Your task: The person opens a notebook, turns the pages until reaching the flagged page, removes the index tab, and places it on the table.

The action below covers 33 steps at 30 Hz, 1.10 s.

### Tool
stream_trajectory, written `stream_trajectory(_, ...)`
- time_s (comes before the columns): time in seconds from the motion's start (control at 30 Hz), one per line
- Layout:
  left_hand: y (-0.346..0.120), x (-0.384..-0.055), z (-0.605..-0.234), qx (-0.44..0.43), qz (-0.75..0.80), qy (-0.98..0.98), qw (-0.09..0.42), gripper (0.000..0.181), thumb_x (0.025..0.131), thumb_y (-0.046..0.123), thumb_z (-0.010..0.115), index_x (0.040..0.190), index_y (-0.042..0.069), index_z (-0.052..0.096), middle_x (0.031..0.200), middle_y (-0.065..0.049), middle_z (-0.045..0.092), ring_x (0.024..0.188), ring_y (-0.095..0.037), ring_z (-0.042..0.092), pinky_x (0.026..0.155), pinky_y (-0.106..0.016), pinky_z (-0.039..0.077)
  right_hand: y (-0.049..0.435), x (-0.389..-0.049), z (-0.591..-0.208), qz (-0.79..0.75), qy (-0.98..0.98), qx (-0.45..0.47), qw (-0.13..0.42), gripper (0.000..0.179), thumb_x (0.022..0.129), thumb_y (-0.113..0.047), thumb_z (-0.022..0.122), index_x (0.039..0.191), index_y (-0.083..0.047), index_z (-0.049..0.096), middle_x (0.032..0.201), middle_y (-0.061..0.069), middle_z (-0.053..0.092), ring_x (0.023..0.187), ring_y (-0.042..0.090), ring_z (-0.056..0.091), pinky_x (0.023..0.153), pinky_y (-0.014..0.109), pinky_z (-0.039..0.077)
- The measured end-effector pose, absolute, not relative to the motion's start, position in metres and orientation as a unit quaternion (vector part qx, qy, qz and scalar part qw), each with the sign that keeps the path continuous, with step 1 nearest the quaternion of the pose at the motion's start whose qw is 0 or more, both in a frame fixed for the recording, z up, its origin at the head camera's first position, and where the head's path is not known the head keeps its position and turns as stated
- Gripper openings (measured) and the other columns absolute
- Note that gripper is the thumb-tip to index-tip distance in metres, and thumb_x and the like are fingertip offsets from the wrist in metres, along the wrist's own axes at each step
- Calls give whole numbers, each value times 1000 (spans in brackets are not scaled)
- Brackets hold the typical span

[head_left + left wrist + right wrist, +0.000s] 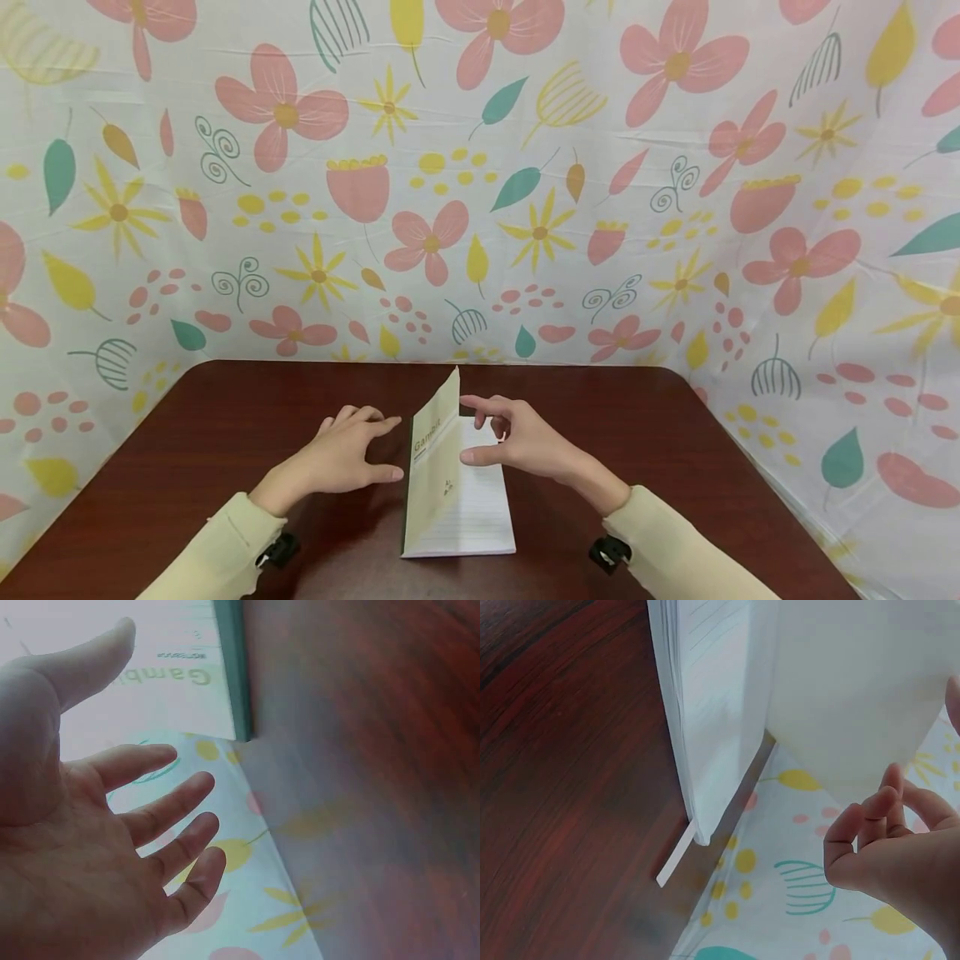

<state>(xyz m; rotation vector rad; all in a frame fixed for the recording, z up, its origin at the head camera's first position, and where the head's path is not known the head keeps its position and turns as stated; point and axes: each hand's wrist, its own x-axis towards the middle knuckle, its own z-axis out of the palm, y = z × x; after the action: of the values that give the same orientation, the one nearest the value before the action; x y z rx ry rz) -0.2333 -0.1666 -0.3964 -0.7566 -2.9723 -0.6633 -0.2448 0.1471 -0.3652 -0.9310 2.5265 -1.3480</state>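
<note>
Fingers point(487, 406) of your right hand point(528, 437) are released: loosely bent and pinching nothing, the index and thumb tips at the inner side of the raised cover point(437, 508); whether they bear on it cannot be told for certain. Their position there would suit propping the cover or steering its swing. Your left hand point(341, 450) is likewise slack and empty, thumb and index tips directed toward the spine point(234, 675) yet apart from it, probably so placed to tend that side. Between your hands, on the worktop point(345, 550), lies the notebook point(483, 517), lined page exposed on the right, the cover, marked "Gambit", standing from its left hinge. Stiffness at that hinge may help hold it upright. A pale ribbon point(676, 855) projects from the far end of the pages, presumably a place marker. Beyond the worktop hangs a flower-patterned cloth point(540, 167), apparently screening the background.
</note>
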Motion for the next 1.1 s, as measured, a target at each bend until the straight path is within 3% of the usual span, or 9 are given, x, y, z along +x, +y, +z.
stream_trajectory(0.17,-167,-232,-384,-248,-250,-935,36,73,92,50,79,151,13,59,136,-10,60,126,-37,52,96,-63,44,139,-245,-366,-464,826,-312,65,74,88,-26,87,152,-6,57,104,3,56,80,28,45,73,29,40)
stream_trajectory(0.33,-165,-230,-373,-267,-296,-915,63,65,96,42,78,150,10,60,127,-4,64,120,-27,60,96,-52,50,129,-245,-366,-473,818,-321,64,72,88,-25,86,151,-5,57,104,5,58,83,29,48,69,30,41)
stream_trajectory(0.53,-162,-226,-361,-280,-317,-902,87,63,97,42,77,150,12,60,118,5,64,111,-19,61,94,-47,51,117,-243,-370,-467,817,-332,66,70,88,-25,87,148,-2,59,103,4,60,79,20,50,65,26,41)
stream_trajectory(0.67,-163,-224,-355,-282,-320,-900,91,63,98,42,76,150,12,59,118,5,64,107,-18,62,91,-46,51,109,-242,-375,-460,818,-337,77,71,88,-26,86,149,-3,58,103,2,60,78,17,49,61,25,40)
stream_trajectory(0.9,-169,-223,-349,-277,-326,-900,86,62,98,41,76,150,11,59,118,3,65,101,-17,61,83,-42,52,96,-240,-384,-445,820,-348,93,73,89,-28,86,152,-6,56,109,13,61,79,17,47,61,24,38)
stream_trajectory(1.1,-175,-223,-346,-275,-338,-896,87,61,99,40,75,150,10,59,116,0,67,98,-22,64,77,-39,52,86,-239,-390,-436,824,-349,95,72,88,-28,87,152,-11,58,103,3,61,73,14,45,62,24,38)
